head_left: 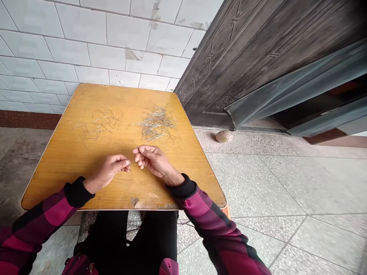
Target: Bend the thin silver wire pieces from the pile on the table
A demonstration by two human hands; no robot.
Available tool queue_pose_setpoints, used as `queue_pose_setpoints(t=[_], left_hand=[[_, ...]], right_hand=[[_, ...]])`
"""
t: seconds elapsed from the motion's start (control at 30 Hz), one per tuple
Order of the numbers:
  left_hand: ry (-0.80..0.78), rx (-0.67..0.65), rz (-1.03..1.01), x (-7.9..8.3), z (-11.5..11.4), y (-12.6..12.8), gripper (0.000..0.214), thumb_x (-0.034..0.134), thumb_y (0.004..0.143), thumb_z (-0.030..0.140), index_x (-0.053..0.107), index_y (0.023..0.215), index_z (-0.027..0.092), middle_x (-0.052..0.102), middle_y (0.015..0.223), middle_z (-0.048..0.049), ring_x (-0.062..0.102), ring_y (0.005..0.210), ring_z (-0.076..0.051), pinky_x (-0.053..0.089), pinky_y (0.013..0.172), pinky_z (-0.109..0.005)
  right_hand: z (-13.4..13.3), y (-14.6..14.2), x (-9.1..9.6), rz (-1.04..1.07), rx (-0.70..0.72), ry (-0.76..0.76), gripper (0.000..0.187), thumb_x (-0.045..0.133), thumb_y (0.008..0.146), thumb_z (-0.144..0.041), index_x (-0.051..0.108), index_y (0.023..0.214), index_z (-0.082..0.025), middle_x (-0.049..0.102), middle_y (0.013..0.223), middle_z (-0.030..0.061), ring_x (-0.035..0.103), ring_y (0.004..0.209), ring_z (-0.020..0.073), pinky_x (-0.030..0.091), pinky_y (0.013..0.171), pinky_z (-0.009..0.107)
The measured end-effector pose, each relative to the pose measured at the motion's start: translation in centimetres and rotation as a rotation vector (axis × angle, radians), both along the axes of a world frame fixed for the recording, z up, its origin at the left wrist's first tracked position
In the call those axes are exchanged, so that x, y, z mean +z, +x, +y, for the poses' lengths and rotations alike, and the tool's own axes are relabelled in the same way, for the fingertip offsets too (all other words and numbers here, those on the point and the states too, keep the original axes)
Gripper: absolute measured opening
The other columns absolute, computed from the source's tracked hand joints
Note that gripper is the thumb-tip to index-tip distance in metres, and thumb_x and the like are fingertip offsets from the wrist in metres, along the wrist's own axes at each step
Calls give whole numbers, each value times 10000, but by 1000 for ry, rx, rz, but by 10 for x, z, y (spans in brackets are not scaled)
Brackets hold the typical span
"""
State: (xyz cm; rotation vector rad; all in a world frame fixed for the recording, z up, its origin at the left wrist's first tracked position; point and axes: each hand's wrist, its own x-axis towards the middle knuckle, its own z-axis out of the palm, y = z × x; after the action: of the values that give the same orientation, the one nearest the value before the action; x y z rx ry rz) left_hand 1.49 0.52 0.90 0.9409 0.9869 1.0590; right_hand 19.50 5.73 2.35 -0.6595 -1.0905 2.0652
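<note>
My left hand (108, 170) is closed in a pinch over the near half of the table, with a short bit of thin wire (131, 169) showing at its fingertips. Just to its right, my right hand (153, 161) has its thumb and forefinger pressed together and the other fingers curled. Whatever it pinches, if anything, is too fine to make out. Beyond the right hand lies a dense tangled pile of thin wires (157, 123). A looser scatter of bent wires (101, 123) rests at the far left of the tabletop.
The wooden table (57, 168) stands against a white tiled wall (69, 49), its near edge chipped. To the right are a dark carved door (206, 84), a grey curtain (275, 95) and a ball (224, 136) on the speckled floor (258, 183).
</note>
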Motion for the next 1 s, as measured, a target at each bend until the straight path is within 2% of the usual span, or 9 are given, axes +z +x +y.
queue_pose_setpoints(t=[0.1, 0.2, 0.33, 0.4, 0.5, 0.63, 0.77, 0.87, 1.0], left_hand=[[-7, 40, -69, 2, 6, -9, 233, 743, 702, 338, 674, 818, 149, 684, 782, -45, 610, 709, -147, 468, 685, -293], [-4, 65, -91, 5, 13, -20, 286, 691, 743, 420, 667, 832, 149, 699, 783, -67, 638, 711, -173, 491, 676, -319], [221, 56, 270, 6, 13, -27, 254, 698, 753, 380, 692, 881, 161, 706, 754, -51, 621, 647, -161, 482, 623, -299], [386, 90, 479, 5, 10, -26, 192, 716, 738, 313, 710, 874, 178, 705, 744, -39, 611, 632, -154, 468, 603, -283], [601, 129, 668, 2, 7, -23, 123, 675, 779, 262, 728, 862, 189, 696, 742, -42, 609, 641, -152, 459, 599, -273], [806, 84, 787, -2, 8, -21, 142, 602, 838, 197, 733, 892, 184, 678, 727, -44, 588, 609, -134, 443, 571, -254], [979, 92, 872, -3, 8, -22, 183, 543, 874, 157, 723, 902, 176, 669, 735, -52, 595, 637, -138, 453, 598, -255], [1031, 70, 950, -3, 7, -24, 192, 517, 892, 169, 709, 886, 178, 661, 750, -59, 594, 669, -148, 462, 627, -268], [1084, -47, 1024, 0, 6, -28, 230, 478, 907, 163, 686, 814, 187, 624, 701, -45, 558, 650, -147, 437, 606, -268]], right_hand=[[1, 6, 1, -32, 77, -90, 269, 733, 778, -353, 696, 872, -104, 682, 621, -8, 585, 445, 51, 487, 405, 131], [5, 12, -1, -60, 184, -172, 268, 744, 768, -322, 708, 869, -76, 681, 596, 2, 573, 411, 44, 442, 357, 106], [7, 15, -6, -120, 288, -239, 257, 735, 782, -298, 712, 879, -61, 680, 581, 12, 571, 403, 35, 389, 336, 82], [8, 15, -8, -130, 301, -249, 259, 737, 779, -304, 714, 869, -62, 673, 571, 12, 570, 407, 34, 381, 339, 81], [9, 15, -9, -146, 296, -263, 262, 747, 759, -303, 718, 857, -61, 660, 549, 8, 557, 402, 33, 360, 332, 81], [10, 14, -11, -176, 296, -271, 245, 734, 742, -286, 722, 835, -59, 642, 526, 5, 514, 373, 23, 330, 319, 79], [12, 13, -15, -175, 295, -256, 228, 690, 749, -280, 720, 813, -63, 600, 489, -14, 452, 343, 12, 292, 304, 78], [14, 14, -18, -174, 303, -240, 222, 665, 739, -273, 713, 794, -62, 575, 473, -22, 412, 333, 9, 276, 294, 82], [17, 16, -24, -183, 366, -221, 190, 634, 731, -238, 697, 769, -63, 548, 452, -37, 346, 314, 1, 248, 285, 81]])
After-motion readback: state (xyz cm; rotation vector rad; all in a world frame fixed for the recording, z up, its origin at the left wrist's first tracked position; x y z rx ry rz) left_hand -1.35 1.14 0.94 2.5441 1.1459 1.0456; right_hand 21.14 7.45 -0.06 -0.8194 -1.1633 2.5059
